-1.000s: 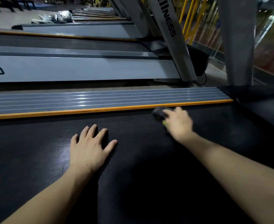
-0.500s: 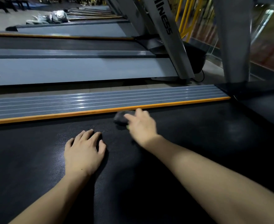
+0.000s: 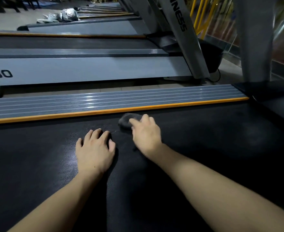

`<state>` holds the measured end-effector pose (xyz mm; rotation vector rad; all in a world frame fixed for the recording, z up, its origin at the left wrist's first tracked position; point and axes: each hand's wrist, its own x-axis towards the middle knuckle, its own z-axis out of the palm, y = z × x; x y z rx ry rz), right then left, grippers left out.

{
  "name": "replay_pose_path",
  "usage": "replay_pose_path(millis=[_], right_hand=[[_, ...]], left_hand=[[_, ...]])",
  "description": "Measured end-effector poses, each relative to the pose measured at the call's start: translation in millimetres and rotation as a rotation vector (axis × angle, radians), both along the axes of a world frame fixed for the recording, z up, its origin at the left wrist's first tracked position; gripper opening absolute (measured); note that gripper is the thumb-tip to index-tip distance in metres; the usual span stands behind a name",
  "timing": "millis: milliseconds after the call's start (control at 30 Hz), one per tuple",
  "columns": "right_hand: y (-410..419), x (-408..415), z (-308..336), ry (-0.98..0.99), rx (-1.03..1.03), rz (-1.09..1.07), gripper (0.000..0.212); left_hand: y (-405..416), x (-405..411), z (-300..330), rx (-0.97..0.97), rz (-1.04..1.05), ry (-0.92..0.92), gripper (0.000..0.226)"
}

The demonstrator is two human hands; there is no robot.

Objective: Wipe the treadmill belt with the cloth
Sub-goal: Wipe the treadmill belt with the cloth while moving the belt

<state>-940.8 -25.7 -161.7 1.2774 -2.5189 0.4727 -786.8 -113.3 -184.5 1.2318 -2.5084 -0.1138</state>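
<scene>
Cloth (image 3: pixel 127 121) here is a small dark grey wad sitting on the black treadmill belt (image 3: pixel 204 148), close to the belt's far edge, just short of the orange strip (image 3: pixel 104 112) that runs along the grey ribbed side rail (image 3: pixel 87 102). It's dark on dark, so the outline is kinda hard to pick out.

Right hand (image 3: pixel 146 133) is on top of the cloth's near side, fingers bent down over it and pressing it onto the belt. Looks like the fingers are curled round the wad and gripping it, though most of the cloth under the palm is hidden, so only the far lump pokes out past the fingertips.

Left hand (image 3: pixel 95 148) is planted palm-down on the belt just beside the right one, a bit nearer the camera. Its fingers are slightly bent and relaxed, holding nothing, just resting on the textured surface. The two hands are near each other but not touching.

Both forearms reach in from the bottom of the shot. Beyond the side rail there's a strip of floor and then the next treadmill (image 3: pixel 87 69) with a light grey side panel, plus slanted grey uprights (image 3: pixel 188 39) on the right and yellow railing (image 3: pixel 199 12) behind them. More treadmills line up further back.
</scene>
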Motion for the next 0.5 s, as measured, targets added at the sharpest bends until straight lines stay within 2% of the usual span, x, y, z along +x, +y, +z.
replay_pose_path(millis=[67,133,200,267,333,400,500], right_hand=[[26,-34,8,0.003,0.058,0.019,0.03],[64,-83,11,0.032,0.125,-0.145,0.035],[101,-122,12,0.014,0.096,-0.378,0.032],[107,-125,10,-0.05,0.042,-0.539,0.029],[81,-96,9,-0.076,-0.024,-0.611,0.026],[40,-49,5,-0.108,-0.072,-0.484,0.023],[3,23,-3,-0.049,-0.041,-0.135,0.019]], left_hand=[[2,1,0,0.005,-0.004,-0.008,0.036],[3,1,2,0.011,0.0,-0.01,0.036],[3,0,3,0.019,-0.004,-0.013,0.036],[2,-2,4,0.031,-0.008,-0.016,0.035],[2,-2,2,0.037,-0.006,-0.014,0.034],[0,-1,3,0.038,-0.004,0.0,0.034],[-1,1,3,0.022,-0.019,0.0,0.034]])
